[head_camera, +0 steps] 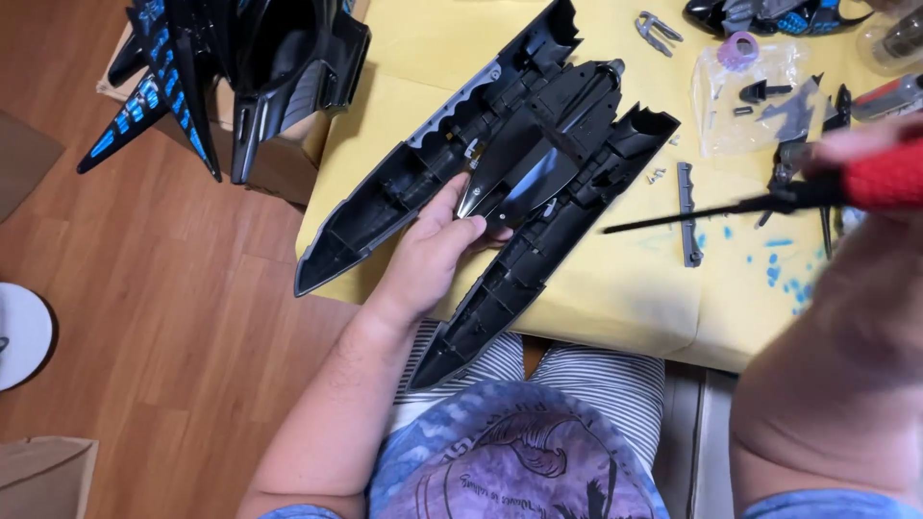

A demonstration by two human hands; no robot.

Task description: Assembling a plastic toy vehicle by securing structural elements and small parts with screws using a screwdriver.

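Black plastic everywhere: at far left one finished black-and-blue toy craft [231, 77] perched on a cardboard box [279, 159], then one opened black hull [500, 183] lying on the yellow cloth [625, 288] with its pointed ends hanging over the near edge, gripped at the middle by the left hand [433, 250], fingers curled round the centre piece. Further right, one grey strip [686, 213], one clear parts bag [760, 96], and the right hand [870, 159] wrapped round one red-handled screwdriver [760, 204], blurred, finger positions impossible to tell. Likely trouble: overhanging hull tipping off if released, tiny loose screws [656, 176] rolling away, blade slipping and scratching plastic.
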